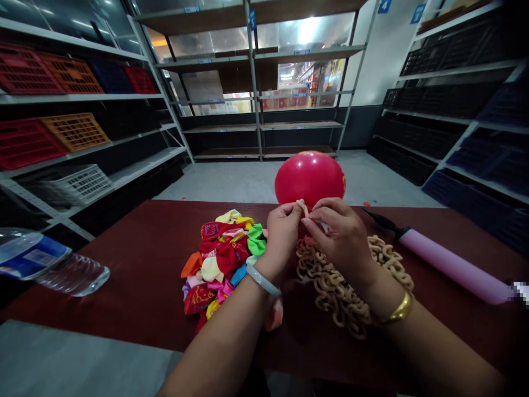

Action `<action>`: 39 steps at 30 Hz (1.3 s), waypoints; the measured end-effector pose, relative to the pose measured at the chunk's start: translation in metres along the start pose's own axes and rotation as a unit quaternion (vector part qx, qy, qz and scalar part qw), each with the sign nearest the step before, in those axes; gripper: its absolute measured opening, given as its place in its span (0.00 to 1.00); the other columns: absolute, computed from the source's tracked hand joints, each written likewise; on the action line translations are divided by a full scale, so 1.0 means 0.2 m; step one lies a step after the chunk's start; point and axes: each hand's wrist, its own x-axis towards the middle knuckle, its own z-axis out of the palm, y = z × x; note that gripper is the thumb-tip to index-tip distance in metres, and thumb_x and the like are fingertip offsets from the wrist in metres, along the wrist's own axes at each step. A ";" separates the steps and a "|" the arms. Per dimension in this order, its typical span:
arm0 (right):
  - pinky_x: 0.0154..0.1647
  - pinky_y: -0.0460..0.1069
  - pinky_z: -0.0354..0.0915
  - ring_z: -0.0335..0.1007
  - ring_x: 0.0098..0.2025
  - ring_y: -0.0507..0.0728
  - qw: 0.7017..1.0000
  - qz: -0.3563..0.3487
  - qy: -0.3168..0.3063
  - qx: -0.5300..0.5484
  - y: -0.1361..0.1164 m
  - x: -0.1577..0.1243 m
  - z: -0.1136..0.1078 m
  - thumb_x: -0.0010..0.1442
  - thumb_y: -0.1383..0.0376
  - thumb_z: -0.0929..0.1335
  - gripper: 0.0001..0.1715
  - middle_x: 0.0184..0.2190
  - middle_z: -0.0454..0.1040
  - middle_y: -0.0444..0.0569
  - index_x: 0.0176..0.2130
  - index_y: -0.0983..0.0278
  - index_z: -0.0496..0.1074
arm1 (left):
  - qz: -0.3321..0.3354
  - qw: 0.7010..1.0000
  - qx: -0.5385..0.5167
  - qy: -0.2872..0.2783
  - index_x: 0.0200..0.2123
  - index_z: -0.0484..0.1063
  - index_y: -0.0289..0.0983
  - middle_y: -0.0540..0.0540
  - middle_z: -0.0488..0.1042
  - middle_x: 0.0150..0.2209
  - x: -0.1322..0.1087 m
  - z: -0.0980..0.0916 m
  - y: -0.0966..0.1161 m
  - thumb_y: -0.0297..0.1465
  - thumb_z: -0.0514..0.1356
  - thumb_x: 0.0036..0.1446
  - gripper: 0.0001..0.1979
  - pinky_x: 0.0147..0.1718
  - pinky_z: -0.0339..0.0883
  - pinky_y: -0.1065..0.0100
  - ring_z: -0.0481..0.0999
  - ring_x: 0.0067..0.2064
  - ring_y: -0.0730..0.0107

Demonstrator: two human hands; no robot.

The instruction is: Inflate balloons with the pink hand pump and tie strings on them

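Note:
An inflated red balloon (309, 177) stands just beyond my fingertips, over the table's far edge. My left hand (284, 231) is closed in a pinch on a beige rubber band (303, 207) close to the balloon's neck. On the same band, the thumb and fingers of my right hand (341, 234) are pinched from the other side. The neck itself is mostly hidden by my fingers. Left of my left wrist lies a heap of limp, multicoloured balloons (225, 256). Under my right hand and forearm is a pile of beige rubber bands (336, 289).
A pink hand pump (452, 264) with a black nozzle lies on the dark red table (136, 264) at the right. At the left a clear water bottle (53, 262) lies on its side. Racks with coloured crates (74, 132) flank the table, and a tall shelf (256, 127) stands behind.

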 end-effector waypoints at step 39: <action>0.36 0.53 0.61 0.67 0.33 0.58 0.996 0.033 0.008 -0.088 0.06 0.04 -0.11 0.61 0.60 0.67 0.07 0.29 0.71 0.49 0.32 0.60 0.68 | 0.104 0.967 0.227 -0.042 0.34 0.80 0.38 0.48 0.73 0.25 -0.06 0.04 0.05 0.38 0.59 0.60 0.12 0.32 0.60 0.71 0.69 0.30 0.69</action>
